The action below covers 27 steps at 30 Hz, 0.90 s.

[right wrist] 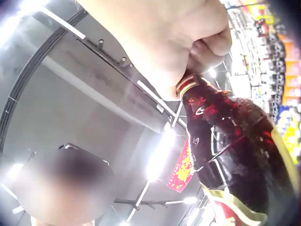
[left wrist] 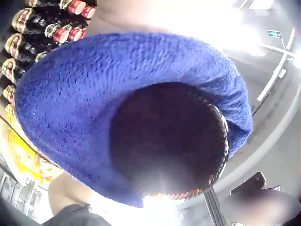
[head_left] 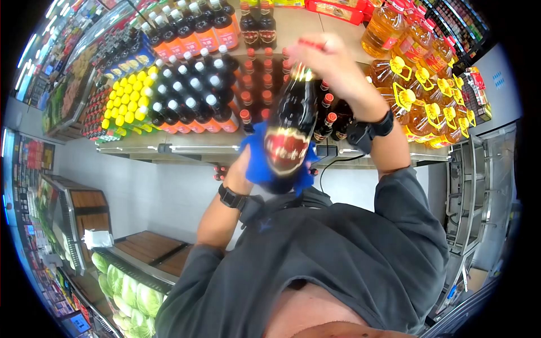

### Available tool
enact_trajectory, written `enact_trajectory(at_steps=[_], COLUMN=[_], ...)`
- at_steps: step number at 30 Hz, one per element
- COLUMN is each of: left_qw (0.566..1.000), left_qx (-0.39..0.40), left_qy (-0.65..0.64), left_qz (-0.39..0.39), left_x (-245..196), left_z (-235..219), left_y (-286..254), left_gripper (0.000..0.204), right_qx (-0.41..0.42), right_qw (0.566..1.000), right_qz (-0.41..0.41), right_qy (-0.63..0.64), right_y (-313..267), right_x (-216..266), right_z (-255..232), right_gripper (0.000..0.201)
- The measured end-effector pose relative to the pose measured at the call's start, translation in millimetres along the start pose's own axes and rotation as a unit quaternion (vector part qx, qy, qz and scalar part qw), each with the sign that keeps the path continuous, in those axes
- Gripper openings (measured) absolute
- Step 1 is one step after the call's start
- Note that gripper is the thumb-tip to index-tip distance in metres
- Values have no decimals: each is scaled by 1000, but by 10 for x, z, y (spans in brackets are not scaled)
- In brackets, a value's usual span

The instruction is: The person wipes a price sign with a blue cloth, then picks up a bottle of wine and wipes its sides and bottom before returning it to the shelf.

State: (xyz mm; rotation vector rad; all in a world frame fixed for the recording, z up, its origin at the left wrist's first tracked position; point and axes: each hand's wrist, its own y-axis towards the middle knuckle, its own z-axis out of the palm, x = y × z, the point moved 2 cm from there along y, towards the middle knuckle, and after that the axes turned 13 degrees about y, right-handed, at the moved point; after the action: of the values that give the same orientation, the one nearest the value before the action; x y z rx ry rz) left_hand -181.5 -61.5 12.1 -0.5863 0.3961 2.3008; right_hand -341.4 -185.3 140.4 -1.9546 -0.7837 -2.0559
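Observation:
A dark glass bottle [head_left: 293,118] with a red and gold label is held tilted over the shelf's front edge. My right hand [head_left: 329,62] grips its capped neck, fingers curled round the top, as the right wrist view shows on the bottle [right wrist: 230,146] from the side. Round the lower end is a blue cloth [head_left: 259,152], held there by my left hand [head_left: 241,169], most of which the cloth covers. In the left wrist view the blue cloth [left wrist: 75,103] wraps the side of the bottle's round dark base [left wrist: 169,136].
Red-capped bottles [head_left: 247,98] stand in rows behind the held one. White-capped bottles with orange labels [head_left: 194,104] are to the left, yellow-capped ones [head_left: 129,93] beyond. Oil jugs [head_left: 434,110] with yellow handles stand right. The shelf edge [head_left: 208,149] runs across in front of me.

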Motion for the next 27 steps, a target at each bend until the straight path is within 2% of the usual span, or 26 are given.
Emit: enact_trajectory(at_steps=[2,3,4,5,7,8,9,10,11,13,14,15,16,18,19,21,22,24,26,27], left_qw=[998,945,917,884,967,982,979,939,848,877,952,949,935,934,922,896,883,855,851,845], left_qx=[6,-92,-137,-183,-179,-172,-201,-242,-270,-293,-273,-297,-336,-330,-358,-413,-439,-491,-498,-504], left_qy=[59,314,374,431,178,47,19,242,454,381,78,32,51,44,49,62,62,61,52,60], left_qz=[-27,2,9,10,-36,-58,-16,-30,-44,33,111,99,104,129,135,150,152,153,158,170], left_x=[18,70,86,102,70,69,59,20,-53,-82,-6,-9,-3,-16,10,10,8,5,0,12], left_z=[-101,-214,-278,-342,-422,-436,-413,-407,-401,-577,-783,-835,-962,-851,-823,-803,-763,-696,-705,-731], left_y=[47,9,-16,-43,-106,-119,-137,-171,-215,-387,-518,-614,-734,-801,-853,-905,-944,-1012,-1119,-1174], left_gripper=[71,67,68,68,75,79,73,69,66,61,59,55,55,55,56,59,59,60,64,64], right_qx=[-8,6,21,48,31,32,21,14,6,-12,-33,-52,-66,-44,-30,-19,-13,-12,9,-30], right_qw=[1000,999,997,986,977,971,941,937,931,928,909,888,864,861,860,875,882,885,899,883], right_qz=[-5,-35,-65,-144,-190,-199,-156,-148,-140,-97,-133,-167,-200,-153,-130,-181,-206,-161,-125,-168], right_qy=[26,26,26,-65,-94,-127,-298,-317,-336,-360,-393,-426,-457,-483,-493,-448,-423,-436,-419,-437], right_y=[85,130,189,271,273,286,333,406,504,708,825,958,1095,1338,1445,1701,1788,1965,2102,2182], right_x=[164,248,330,423,654,757,848,820,766,628,486,261,52,-304,-496,-880,-1011,-1187,-1272,-1377], right_z=[-246,-360,-488,-643,-586,-570,-636,-679,-725,-919,-1096,-1299,-1473,-1735,-1823,-1993,-2012,-2059,-2060,-2053], right_gripper=[26,28,30,21,21,21,21,22,23,32,35,38,41,40,40,46,49,51,50,47])
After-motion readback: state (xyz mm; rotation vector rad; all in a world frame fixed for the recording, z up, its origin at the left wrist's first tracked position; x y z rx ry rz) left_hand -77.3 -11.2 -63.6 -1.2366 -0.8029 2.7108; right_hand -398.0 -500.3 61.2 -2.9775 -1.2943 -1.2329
